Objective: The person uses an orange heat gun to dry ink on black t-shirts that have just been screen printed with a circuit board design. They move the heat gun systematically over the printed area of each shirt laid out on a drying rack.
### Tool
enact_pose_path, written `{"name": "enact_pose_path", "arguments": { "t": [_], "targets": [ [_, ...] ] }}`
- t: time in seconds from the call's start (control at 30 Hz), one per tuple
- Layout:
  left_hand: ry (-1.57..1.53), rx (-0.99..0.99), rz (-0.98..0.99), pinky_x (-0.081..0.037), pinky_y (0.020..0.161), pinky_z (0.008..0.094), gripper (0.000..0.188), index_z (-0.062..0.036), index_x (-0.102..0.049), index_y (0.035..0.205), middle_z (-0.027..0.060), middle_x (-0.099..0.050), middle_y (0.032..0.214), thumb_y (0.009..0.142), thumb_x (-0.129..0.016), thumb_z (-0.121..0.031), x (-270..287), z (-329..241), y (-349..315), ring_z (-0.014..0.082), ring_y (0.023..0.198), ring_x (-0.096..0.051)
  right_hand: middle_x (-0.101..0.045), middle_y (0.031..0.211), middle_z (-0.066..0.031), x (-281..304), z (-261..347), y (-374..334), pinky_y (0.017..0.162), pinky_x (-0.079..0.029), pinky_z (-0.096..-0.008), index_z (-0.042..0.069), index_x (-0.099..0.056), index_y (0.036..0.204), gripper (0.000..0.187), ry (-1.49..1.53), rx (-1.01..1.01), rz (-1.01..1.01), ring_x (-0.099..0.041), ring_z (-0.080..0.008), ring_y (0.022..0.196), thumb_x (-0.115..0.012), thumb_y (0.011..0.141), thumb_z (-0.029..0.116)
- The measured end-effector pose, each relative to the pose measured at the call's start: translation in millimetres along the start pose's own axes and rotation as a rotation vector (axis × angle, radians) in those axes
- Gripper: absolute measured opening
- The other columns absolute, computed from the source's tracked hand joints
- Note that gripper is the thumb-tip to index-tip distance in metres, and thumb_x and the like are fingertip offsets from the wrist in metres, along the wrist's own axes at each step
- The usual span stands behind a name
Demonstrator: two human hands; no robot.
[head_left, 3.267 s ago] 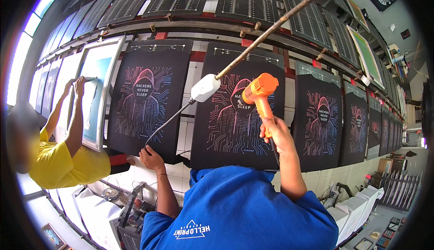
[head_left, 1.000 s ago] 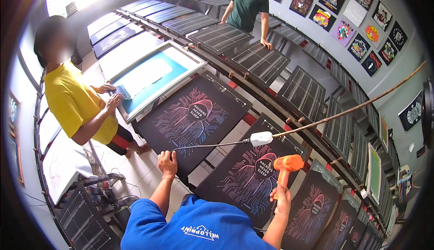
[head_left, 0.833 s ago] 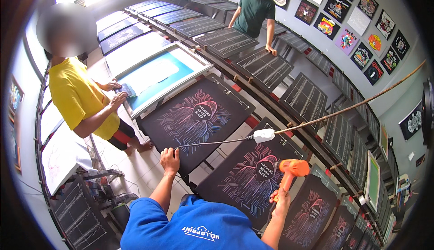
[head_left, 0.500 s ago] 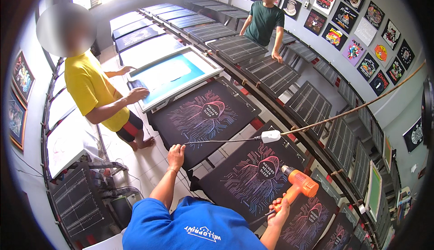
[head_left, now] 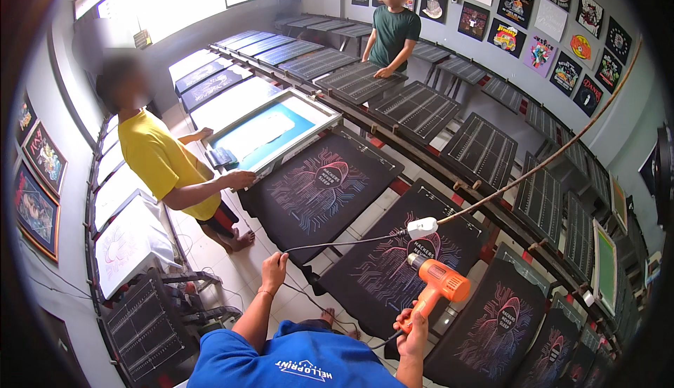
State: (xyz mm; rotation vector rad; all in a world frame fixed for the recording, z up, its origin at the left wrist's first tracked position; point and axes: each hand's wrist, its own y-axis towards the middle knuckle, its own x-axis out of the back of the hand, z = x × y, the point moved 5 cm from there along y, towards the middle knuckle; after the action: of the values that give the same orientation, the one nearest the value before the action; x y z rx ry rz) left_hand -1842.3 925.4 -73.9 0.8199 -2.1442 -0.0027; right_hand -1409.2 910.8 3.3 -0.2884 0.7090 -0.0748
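My right hand is wrapped round the handle of an orange heat gun, its metal nozzle pointing up and left above a black shirt with a pink and blue circuit-like hooded print. My left hand is closed on a black power cord. From there the cord runs right to a white plug connector, joined to a brown cable that rises to the upper right. Another printed black shirt lies farther off, beyond my left hand.
At left, a person in a yellow top holds a framed printing screen with blue mesh. Across the rail stands a person in dark green. Rows of dark pallets line the rail; more printed shirts lie at right.
The heat gun has moved a little left and up in my right hand. My left hand still grips the cord. The yellow-topped person's hands have shifted to the screen frame's edges.
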Motion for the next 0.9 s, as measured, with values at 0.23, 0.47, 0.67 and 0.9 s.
{"name": "enact_pose_path", "arguments": {
  "t": [0.23, 0.47, 0.67, 0.9],
  "targets": [
    [-0.024, 0.012, 0.000, -0.041, 0.060, 0.0477, 0.039, 0.0001, -0.052, 0.072, 0.0217, -0.056, 0.067, 0.095, -0.060, -0.031, 26.4, 19.9, 3.0, 0.0420, 0.066, -0.055, -0.060, 0.087, -0.0064, -22.4, -18.7, 1.5, 0.056, -0.050, -0.0269, 0.007, -0.040, 0.129, 0.059, -0.029, -0.035, 0.070, -0.060, -0.0157, 0.073, -0.072, 0.088, 0.035],
    [-0.047, -0.063, 0.018, -0.041, 0.060, 0.0483, 0.039, 0.0004, -0.051, 0.072, 0.0218, -0.054, 0.067, 0.095, -0.060, -0.030, 56.1, 62.3, 28.8, 0.0424, 0.066, -0.053, -0.059, 0.087, -0.0059, -79.8, -58.5, 7.9, 0.056, -0.050, -0.0283, 0.009, -0.042, 0.127, 0.053, -0.052, -0.051, 0.078, -0.060, -0.0163, 0.074, -0.070, 0.090, 0.035],
    [-0.183, -0.109, -0.009, -0.039, 0.055, 0.0444, 0.033, 0.0002, -0.051, 0.073, 0.0207, -0.051, 0.065, 0.093, -0.062, -0.023, 97.7, 96.4, 60.5, 0.0400, 0.060, -0.051, -0.061, 0.088, -0.0054, -154.5, -133.8, 31.2, 0.057, -0.048, -0.0294, 0.011, -0.050, 0.120, 0.036, -0.045, -0.052, 0.026, -0.059, -0.0162, 0.074, -0.063, 0.095, 0.033],
    [-0.245, -0.176, 0.038, -0.041, 0.056, 0.0428, 0.029, -0.0004, -0.054, 0.074, 0.0179, -0.053, 0.066, 0.091, -0.064, -0.021, 126.1, 150.8, 105.0, 0.0378, 0.061, -0.052, -0.061, 0.088, -0.0070, -212.1, -197.7, 65.5, 0.054, -0.049, -0.0267, 0.009, -0.050, 0.119, 0.036, -0.149, -0.015, -0.026, -0.059, -0.0156, 0.072, -0.062, 0.096, 0.034]
  ]
}}
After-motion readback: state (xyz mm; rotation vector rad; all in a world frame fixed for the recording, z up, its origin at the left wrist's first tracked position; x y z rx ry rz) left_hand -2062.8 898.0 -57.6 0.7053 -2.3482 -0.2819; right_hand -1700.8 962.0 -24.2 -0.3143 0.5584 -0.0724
